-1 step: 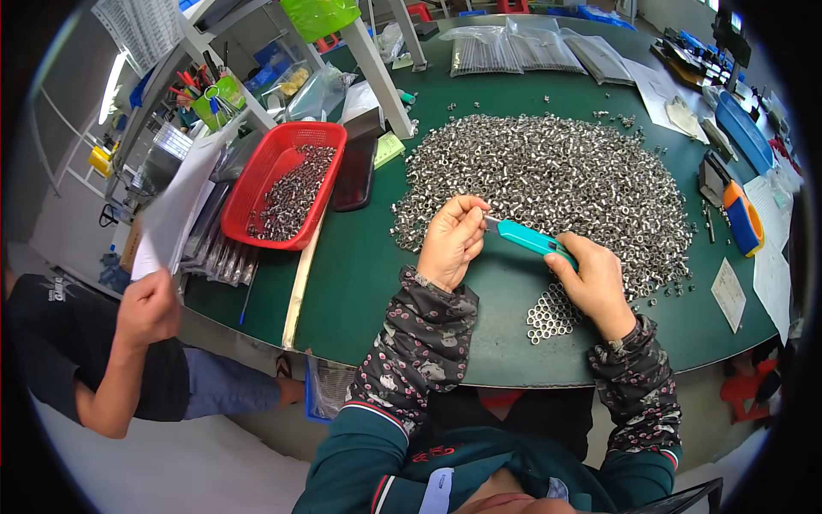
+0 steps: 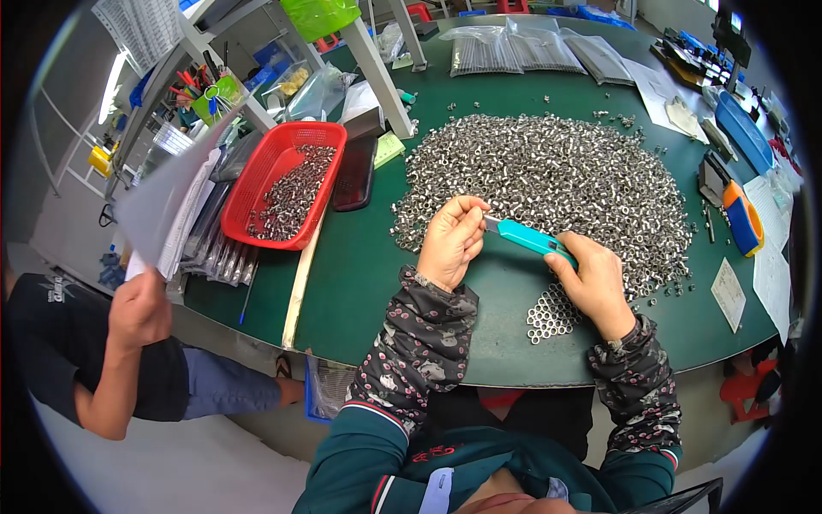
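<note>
My right hand [image 2: 592,278] is closed around the teal handle of a utility knife [image 2: 527,236], its blade pointing left. Thumb and fingertips of my left hand [image 2: 455,240] are pinched together at the blade's tip; whatever small piece they hold is mostly hidden. Both hands are above the near side of a wide pile of small metal rings [image 2: 548,171]. Below the knife, next to my right wrist, a small group of rings [image 2: 552,315] lies flat in a single layer on the green table [image 2: 360,283].
A red plastic basket [image 2: 235,214] with more rings stands left, beside a wooden strip [image 2: 302,287]. Bagged metal parts [image 2: 488,47] lie at the back. An orange-and-blue tool [image 2: 743,220] and a blue tray [image 2: 743,130] are right. At far left, a co-worker's hand [image 2: 139,310] holds paper.
The co-worker's hand and the paper in it have shifted slightly left and down. My own hands and the utility knife stay in place.
</note>
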Available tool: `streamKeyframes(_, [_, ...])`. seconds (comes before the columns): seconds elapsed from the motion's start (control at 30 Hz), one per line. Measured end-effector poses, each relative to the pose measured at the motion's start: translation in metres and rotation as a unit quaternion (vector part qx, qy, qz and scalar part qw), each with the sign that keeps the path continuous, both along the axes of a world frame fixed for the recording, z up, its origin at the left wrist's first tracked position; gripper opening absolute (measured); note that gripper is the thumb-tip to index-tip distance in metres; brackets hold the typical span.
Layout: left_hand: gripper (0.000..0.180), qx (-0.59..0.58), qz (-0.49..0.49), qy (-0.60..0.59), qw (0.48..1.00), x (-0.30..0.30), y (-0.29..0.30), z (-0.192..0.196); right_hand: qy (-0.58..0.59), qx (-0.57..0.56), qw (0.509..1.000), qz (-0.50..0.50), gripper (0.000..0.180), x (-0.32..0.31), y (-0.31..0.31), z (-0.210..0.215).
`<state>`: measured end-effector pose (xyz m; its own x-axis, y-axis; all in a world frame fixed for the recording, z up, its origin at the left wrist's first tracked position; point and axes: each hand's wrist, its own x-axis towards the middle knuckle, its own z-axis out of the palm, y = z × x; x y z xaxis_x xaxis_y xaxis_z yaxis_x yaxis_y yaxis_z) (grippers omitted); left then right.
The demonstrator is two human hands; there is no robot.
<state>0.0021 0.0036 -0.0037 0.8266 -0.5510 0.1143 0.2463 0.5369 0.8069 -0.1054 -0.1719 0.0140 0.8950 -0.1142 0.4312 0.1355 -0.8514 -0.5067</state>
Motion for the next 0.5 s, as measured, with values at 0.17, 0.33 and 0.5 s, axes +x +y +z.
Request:
streamKeyframes(0.17, [0.011, 0.021, 0.006, 0.009, 1.0, 0.0001, 0.0013, 0.0014, -0.055, -0.051, 0.997, -0.005, 0.022, 0.0003, -0.0001, -0.0004])
streamKeyframes(0.33, [0.011, 0.021, -0.005, 0.015, 1.0, 0.0005, 0.003, 0.0028, -0.089, -0.088, 0.992, -0.01, 0.022, 0.0004, -0.0011, -0.0001])
streamKeyframes(0.5, [0.011, 0.021, -0.019, 0.014, 0.999, 0.0017, 0.0044, 0.0015, -0.117, -0.124, 0.985, -0.017, 0.023, 0.001, -0.0016, 0.0012])
